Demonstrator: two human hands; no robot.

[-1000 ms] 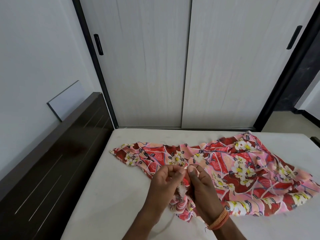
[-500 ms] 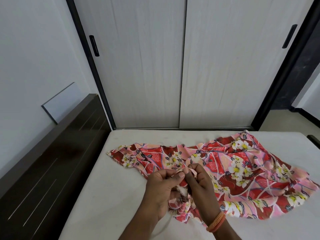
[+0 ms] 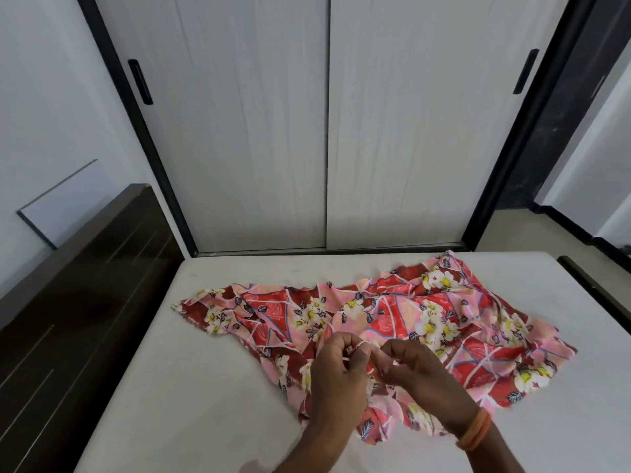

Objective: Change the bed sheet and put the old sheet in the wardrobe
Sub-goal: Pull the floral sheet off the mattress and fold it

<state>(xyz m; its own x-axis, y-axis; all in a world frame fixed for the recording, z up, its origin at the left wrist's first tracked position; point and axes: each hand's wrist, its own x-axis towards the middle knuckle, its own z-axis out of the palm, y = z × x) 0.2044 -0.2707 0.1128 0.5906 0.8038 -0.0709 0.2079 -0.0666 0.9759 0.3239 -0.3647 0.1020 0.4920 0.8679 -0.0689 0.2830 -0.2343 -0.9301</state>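
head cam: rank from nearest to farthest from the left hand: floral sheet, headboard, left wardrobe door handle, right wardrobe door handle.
From the left hand:
1. Floral sheet: pinched in its grip, on the mattress.
2. Headboard: to the left, along the bed's edge.
3. Left wardrobe door handle: far, upper left.
4. Right wardrobe door handle: far, upper right.
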